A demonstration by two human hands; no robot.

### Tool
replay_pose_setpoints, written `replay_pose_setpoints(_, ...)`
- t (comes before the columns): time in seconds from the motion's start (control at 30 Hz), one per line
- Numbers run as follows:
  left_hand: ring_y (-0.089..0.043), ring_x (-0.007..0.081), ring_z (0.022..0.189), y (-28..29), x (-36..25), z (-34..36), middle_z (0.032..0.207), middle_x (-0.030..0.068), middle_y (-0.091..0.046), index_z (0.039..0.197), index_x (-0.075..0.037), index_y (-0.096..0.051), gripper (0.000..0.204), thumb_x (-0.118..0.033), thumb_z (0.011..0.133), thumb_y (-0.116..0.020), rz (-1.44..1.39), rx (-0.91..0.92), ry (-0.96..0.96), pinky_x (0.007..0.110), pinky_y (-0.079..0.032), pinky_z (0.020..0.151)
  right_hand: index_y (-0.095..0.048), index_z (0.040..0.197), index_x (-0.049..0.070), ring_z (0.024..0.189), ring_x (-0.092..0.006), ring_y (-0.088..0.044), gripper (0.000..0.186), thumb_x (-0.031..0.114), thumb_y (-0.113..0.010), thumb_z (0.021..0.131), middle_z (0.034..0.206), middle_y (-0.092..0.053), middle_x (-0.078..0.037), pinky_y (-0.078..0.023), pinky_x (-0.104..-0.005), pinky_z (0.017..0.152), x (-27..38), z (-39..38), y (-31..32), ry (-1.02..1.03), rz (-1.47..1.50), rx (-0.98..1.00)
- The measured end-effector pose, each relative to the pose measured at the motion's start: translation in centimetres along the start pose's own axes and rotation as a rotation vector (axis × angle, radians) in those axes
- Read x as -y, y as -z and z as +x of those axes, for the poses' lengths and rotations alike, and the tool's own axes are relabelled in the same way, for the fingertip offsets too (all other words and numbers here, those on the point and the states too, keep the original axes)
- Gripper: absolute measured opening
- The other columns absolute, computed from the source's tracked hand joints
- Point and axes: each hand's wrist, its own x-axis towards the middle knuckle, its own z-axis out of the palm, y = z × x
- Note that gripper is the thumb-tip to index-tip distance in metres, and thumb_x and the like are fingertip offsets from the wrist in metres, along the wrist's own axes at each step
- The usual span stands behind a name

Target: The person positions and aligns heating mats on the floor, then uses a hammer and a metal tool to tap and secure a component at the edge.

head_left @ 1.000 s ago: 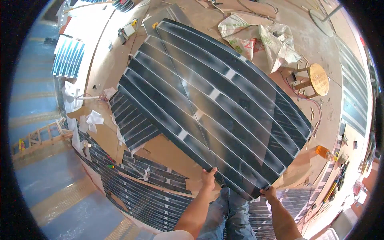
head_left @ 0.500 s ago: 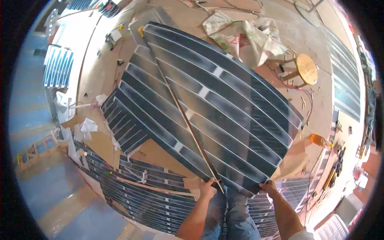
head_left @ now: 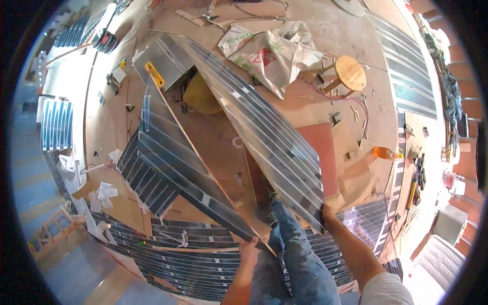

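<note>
My left hand (head_left: pixel 248 250) grips the near end of a dark striped panel (head_left: pixel 173 147), by the thin wooden strip (head_left: pixel 203 161) that runs along its right edge. A yellow tool (head_left: pixel 154 75) lies at the strip's far end; its kind is not clear. My right hand (head_left: pixel 329 219) is closed on the near corner of a second dark striped panel (head_left: pixel 269 137), which slants away to the far left with its face tilted. A wedge of floor shows between the two panels, and my jeans-covered leg (head_left: pixel 295 239) stands near its close end.
Around me lie a round wooden stool (head_left: pixel 351 73), a crumpled white sack (head_left: pixel 272 53), a bottle of orange liquid (head_left: pixel 385 152) and a reddish board (head_left: pixel 325 157). More striped sheets (head_left: pixel 198 269) spread under my feet. Hand tools (head_left: pixel 417 178) lie at the right.
The right panel has swung up and away from the left one, opening a gap where they met. My right hand has moved slightly left and up with it; the left hand keeps its hold.
</note>
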Motion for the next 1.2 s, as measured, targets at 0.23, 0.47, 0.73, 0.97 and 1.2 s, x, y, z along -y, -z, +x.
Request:
replay_pose_setpoints(0.23, -0.062, 0.0176, 0.078, -0.1, -3.2, -3.5, 0.093, 0.0041, -0.065, 0.111, -0.001, -0.062, 0.023, -0.001, 0.089, -0.065, -0.054, 0.187, -0.148, 0.032, -0.051, 0.070, -0.059, 0.083, 0.013, 0.050, -0.0227, -0.056, 0.044, 0.053, -0.044, 0.094, 0.066, -0.058, -0.007, -0.044, -0.0370, 0.041, 18.0, 1.8, 0.9, -0.168, -0.444, 0.145)
replay_pose_setpoints(0.47, -0.064, 0.0305, 0.077, 0.8, -5.8, -5.6, 0.088, 0.0146, -0.063, 0.104, -0.004, -0.051, 0.012, -0.012, 0.097, -0.057, -0.127, 0.370, -0.024, 0.043, -0.055, 0.070, -0.052, 0.108, -0.008, 0.056, -0.0183, -0.056, 0.047, 0.038, -0.044, 0.099, 0.086, -0.060, -0.018, -0.047, -0.0260, 0.043, 33.3, -1.4, -1.3, -0.587, -0.170, 0.415)
replay_pose_setpoints(0.73, -0.063, 0.0273, 0.079, -1.3, -14.9, -7.3, 0.087, 0.0112, -0.063, 0.107, -0.002, -0.055, 0.019, -0.017, 0.096, -0.059, -0.114, 0.160, -0.200, 0.040, -0.053, 0.074, -0.049, 0.136, 0.011, 0.103, -0.0289, -0.064, 0.049, 0.042, -0.052, 0.097, 0.125, -0.060, -0.016, -0.057, -0.0352, 0.078, 43.0, -9.2, -0.4, 0.186, -0.201, 0.387)
replay_pose_setpoints(0.97, -0.060, 0.0220, 0.070, -1.4, -22.5, -12.6, 0.084, 0.0088, -0.062, 0.104, -0.003, -0.059, 0.023, -0.025, 0.098, -0.056, -0.669, 0.077, -0.008, 0.037, -0.052, 0.064, -0.055, 0.125, 0.011, 0.100, -0.0296, -0.062, 0.041, 0.042, -0.047, 0.099, 0.116, -0.064, -0.015, -0.053, -0.0403, 0.086, 45.7, -3.8, -4.9, 0.032, 0.017, 0.014)
replay_pose_setpoints(1.2, -0.059, 0.0226, 0.066, -3.9, -29.5, -15.9, 0.076, 0.0120, -0.060, 0.099, 0.002, -0.061, 0.028, -0.023, 0.102, -0.049, -0.916, 0.268, -0.173, 0.038, -0.051, 0.061, -0.058, 0.115, 0.009, 0.086, -0.0226, -0.067, 0.033, 0.036, -0.055, 0.097, 0.099, -0.067, -0.009, -0.057, -0.0397, 0.070, 38.1, 1.7, -3.7, 0.184, -0.732, 0.479)
